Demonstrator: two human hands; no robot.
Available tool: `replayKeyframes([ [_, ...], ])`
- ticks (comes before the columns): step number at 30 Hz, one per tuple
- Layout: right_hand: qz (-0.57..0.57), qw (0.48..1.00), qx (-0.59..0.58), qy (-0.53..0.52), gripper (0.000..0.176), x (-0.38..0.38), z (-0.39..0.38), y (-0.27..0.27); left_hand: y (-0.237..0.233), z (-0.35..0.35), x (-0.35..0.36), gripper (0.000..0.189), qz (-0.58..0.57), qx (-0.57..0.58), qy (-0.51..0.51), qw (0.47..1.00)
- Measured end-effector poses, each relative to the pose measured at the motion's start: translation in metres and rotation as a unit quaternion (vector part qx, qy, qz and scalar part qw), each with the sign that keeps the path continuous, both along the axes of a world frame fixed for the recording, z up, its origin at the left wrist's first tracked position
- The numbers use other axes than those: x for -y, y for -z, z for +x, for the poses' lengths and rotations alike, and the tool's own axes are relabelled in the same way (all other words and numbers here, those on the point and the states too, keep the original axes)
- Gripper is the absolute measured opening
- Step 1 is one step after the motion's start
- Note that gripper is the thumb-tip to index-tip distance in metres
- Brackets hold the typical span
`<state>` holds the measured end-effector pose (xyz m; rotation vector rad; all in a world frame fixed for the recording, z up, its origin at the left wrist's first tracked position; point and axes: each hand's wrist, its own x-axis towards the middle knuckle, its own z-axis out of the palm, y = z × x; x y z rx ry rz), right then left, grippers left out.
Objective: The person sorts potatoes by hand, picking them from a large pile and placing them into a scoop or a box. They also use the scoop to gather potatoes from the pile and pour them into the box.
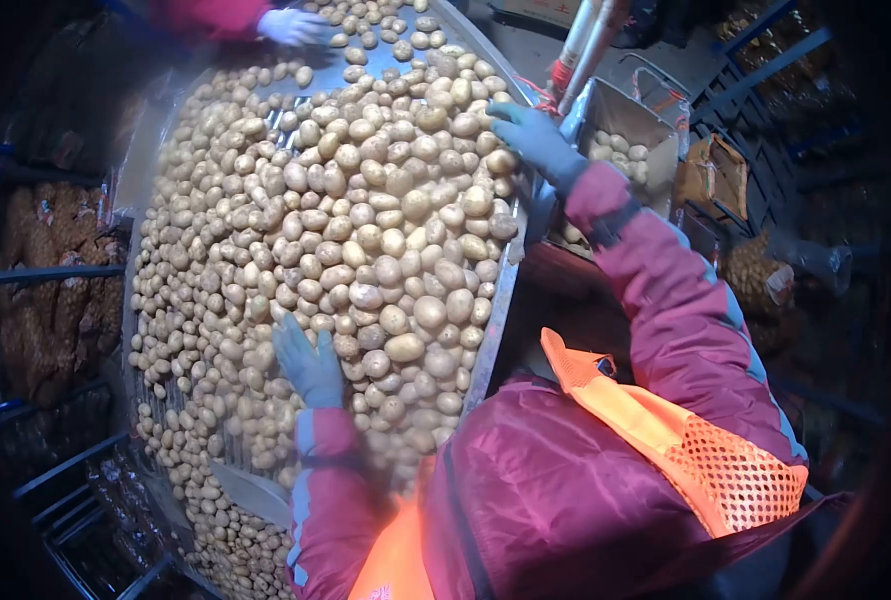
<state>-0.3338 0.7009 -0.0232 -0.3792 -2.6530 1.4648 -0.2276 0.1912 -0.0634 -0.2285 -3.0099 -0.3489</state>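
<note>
Potatoes (pixel 365 240) cover a long metal sorting table (pixel 502 310). My left hand (pixel 308 362), in a blue-grey glove, rests on the potatoes near the middle of the pile, its fingers spread and holding nothing that shows. My right hand (pixel 537 138), gloved the same way, reaches over the table's right edge, with its fingers apart beside the potatoes at the upper right. No potato shows in its grasp. The undersides of both hands are hidden.
Another person's white-gloved hand (pixel 293 27) is at the table's top end. Right of the table stand a bin (pixel 655 120) with potatoes, metal poles (pixel 577 50) and a brown bag (pixel 713 172). Filled net sacks (pixel 55 290) lie at the left. A metal plate (pixel 252 492) juts among the lower potatoes.
</note>
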Motion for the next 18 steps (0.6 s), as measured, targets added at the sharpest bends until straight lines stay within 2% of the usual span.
replayKeyframes([
  [2, 0.102, 0.995, 0.002, 0.023, 0.039, 0.009, -0.042, 0.019, 0.001, -0.003, -0.001, 0.073, -0.011, 0.013, -0.009, 1.000],
  [3, 0.100, 0.995, -0.001, 0.018, 0.039, 0.016, -0.052, 0.029, -0.001, -0.003, -0.002, 0.074, -0.015, 0.015, -0.011, 1.000],
  [5, 0.264, 0.964, 0.023, -0.035, 0.040, 0.034, -0.069, 0.044, -0.002, -0.003, -0.003, 0.074, -0.019, 0.017, -0.024, 0.999],
  [6, 0.263, 0.964, 0.021, -0.043, 0.040, 0.042, -0.073, 0.039, -0.001, -0.003, -0.003, 0.075, -0.018, 0.020, -0.019, 0.999],
  [8, 0.206, 0.972, 0.089, -0.065, 0.042, 0.059, -0.068, 0.017, 0.000, -0.004, -0.002, 0.076, -0.015, 0.023, -0.022, 0.999],
  [9, 0.094, 0.994, 0.031, -0.036, 0.044, 0.065, -0.057, 0.015, 0.000, -0.004, -0.002, 0.078, -0.015, 0.018, -0.018, 1.000],
  [10, 0.096, 0.994, 0.031, -0.043, 0.044, 0.071, -0.058, 0.014, -0.001, -0.005, -0.004, 0.081, -0.014, 0.011, -0.014, 1.000],
  [12, 0.040, 0.984, 0.035, -0.173, 0.046, 0.081, -0.060, 0.014, -0.003, -0.005, -0.006, 0.081, -0.011, 0.016, -0.019, 1.000],
  [13, -0.024, 0.973, 0.054, -0.223, 0.049, 0.102, -0.063, -0.011, -0.003, -0.006, -0.006, 0.081, -0.010, 0.017, -0.017, 1.000],
  [14, -0.025, 0.972, 0.054, -0.227, 0.049, 0.118, -0.076, -0.015, -0.003, -0.007, -0.005, 0.081, -0.011, 0.018, -0.015, 1.000],
  [16, 0.082, 0.986, -0.051, -0.134, 0.054, 0.143, -0.104, -0.015, -0.007, -0.007, -0.007, 0.081, -0.007, 0.027, -0.024, 0.999],
  [18, 0.090, 0.989, -0.024, -0.111, 0.059, 0.163, -0.124, 0.004, -0.007, -0.006, -0.007, 0.081, 0.001, 0.034, -0.034, 0.999],
])
